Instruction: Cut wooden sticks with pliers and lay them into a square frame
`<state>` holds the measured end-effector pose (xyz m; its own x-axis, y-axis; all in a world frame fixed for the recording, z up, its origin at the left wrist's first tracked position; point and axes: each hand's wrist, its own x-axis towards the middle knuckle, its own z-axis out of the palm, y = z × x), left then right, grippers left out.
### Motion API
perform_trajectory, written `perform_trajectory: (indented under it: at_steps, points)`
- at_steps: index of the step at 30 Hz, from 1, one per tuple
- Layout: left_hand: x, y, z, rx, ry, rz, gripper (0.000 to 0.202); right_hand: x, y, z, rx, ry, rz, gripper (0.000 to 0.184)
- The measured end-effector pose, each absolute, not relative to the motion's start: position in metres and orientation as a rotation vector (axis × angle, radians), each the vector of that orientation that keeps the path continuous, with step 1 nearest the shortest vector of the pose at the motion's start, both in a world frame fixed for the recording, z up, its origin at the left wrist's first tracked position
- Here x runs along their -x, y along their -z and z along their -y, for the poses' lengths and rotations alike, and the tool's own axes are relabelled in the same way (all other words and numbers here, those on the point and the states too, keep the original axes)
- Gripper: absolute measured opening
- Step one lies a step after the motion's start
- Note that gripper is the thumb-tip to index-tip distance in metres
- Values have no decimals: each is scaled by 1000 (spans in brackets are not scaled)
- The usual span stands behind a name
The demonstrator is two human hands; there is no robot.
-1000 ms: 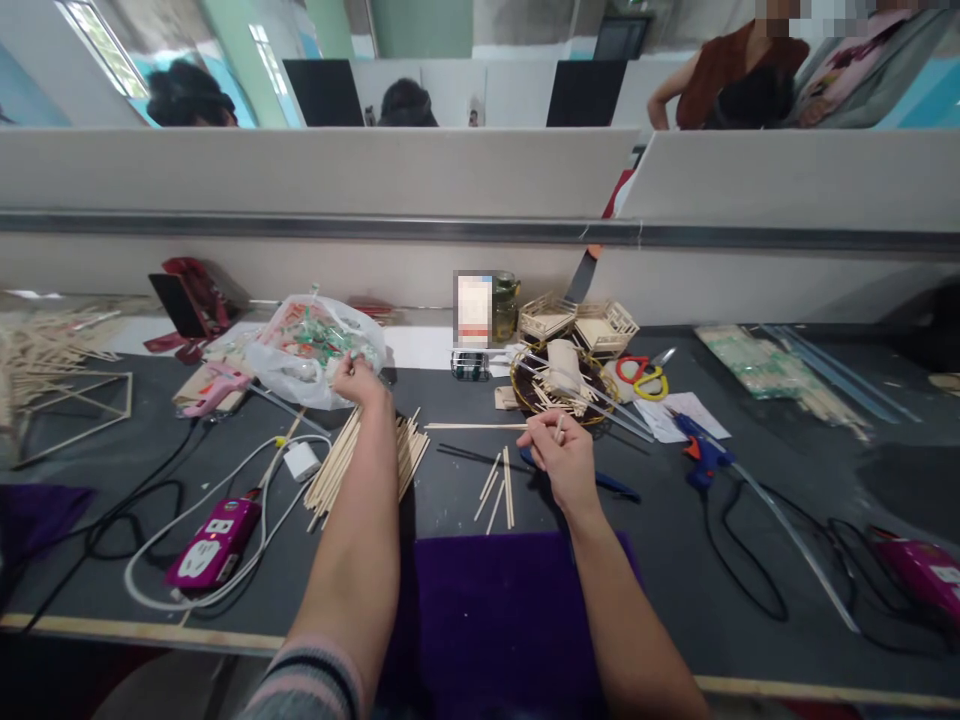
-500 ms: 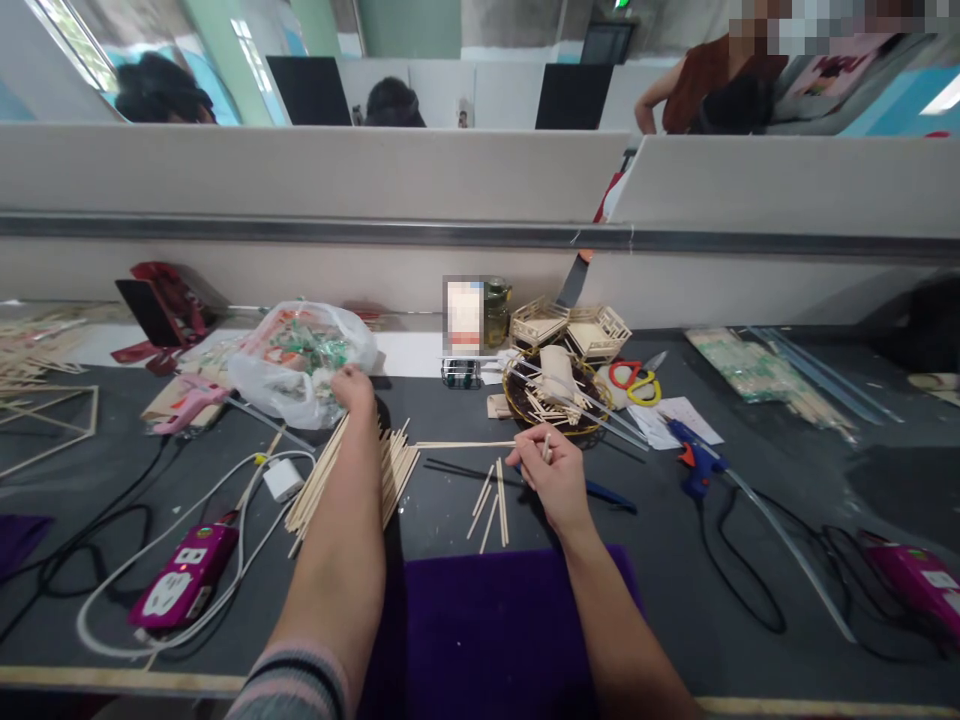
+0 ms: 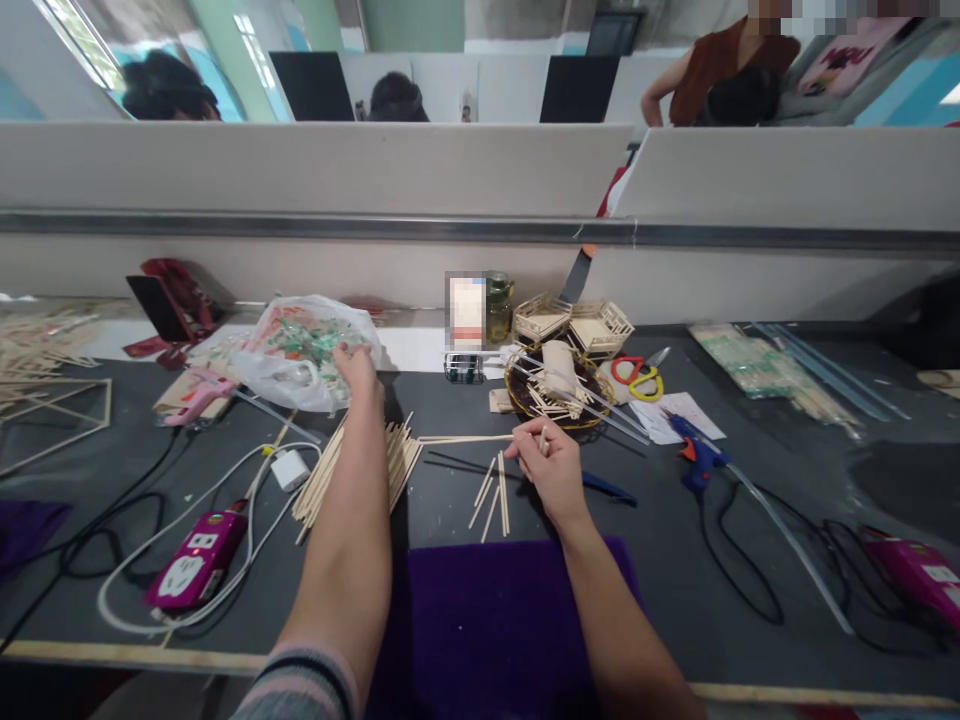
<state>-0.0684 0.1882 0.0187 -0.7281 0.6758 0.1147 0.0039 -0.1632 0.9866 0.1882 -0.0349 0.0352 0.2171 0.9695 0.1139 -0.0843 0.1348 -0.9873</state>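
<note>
My left hand (image 3: 358, 366) is over the right edge of a white plastic bag (image 3: 300, 385) filled with green and orange scraps. Its thumb and fingers look apart, with nothing visible between them. Below that forearm lies a bundle of thin wooden sticks (image 3: 401, 465), partly hidden. My right hand (image 3: 550, 465) is closed round a wooden stick (image 3: 544, 438) whose short end pokes up between the fingers. Long thin sticks (image 3: 465, 438) reach from the bundle to its fingertips. Several short cut sticks (image 3: 491, 490) lie just left of this hand, and dark blue tweezers (image 3: 607, 488) pass beneath it.
A round basket (image 3: 517, 400) of stick pieces stands behind my right hand, near scissors (image 3: 645, 380). A blue glue gun (image 3: 697, 455) is at right, a pink one (image 3: 199, 395) at left. Cables surround a purple power strip (image 3: 199, 560). A purple cloth (image 3: 502, 620) lies in front.
My left hand has moved slightly forward over the plastic bag, and its fingers have spread. My right hand has stayed nearly in place, still closed on the stick.
</note>
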Motion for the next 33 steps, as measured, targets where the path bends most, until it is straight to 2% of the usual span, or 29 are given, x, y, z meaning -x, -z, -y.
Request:
perform_trajectory:
  at_steps: [5,11,18,24,27,33]
  points:
    - [50,-26,-163,-656,-1913,-1675,41,-190,-35,35,1110,-1002,1026,24]
    - [43,-21,-130,-475,-1886,-1608,60,-190,-34,33,1047,-1033,980,21]
    - [29,-26,-97,-485,-2060,-1330,28,-188,-32,29,1046,-993,929,23]
    - [29,-19,-59,-213,-2172,-1212,24,-154,-49,-5,986,-1019,933,22]
    - [36,-16,-52,-117,-2137,-1245,30,-121,-54,-36,986,-1023,1075,17]
    - [50,-19,-57,-216,-1953,-1329,58,-65,-41,-96,1158,-950,1260,15]
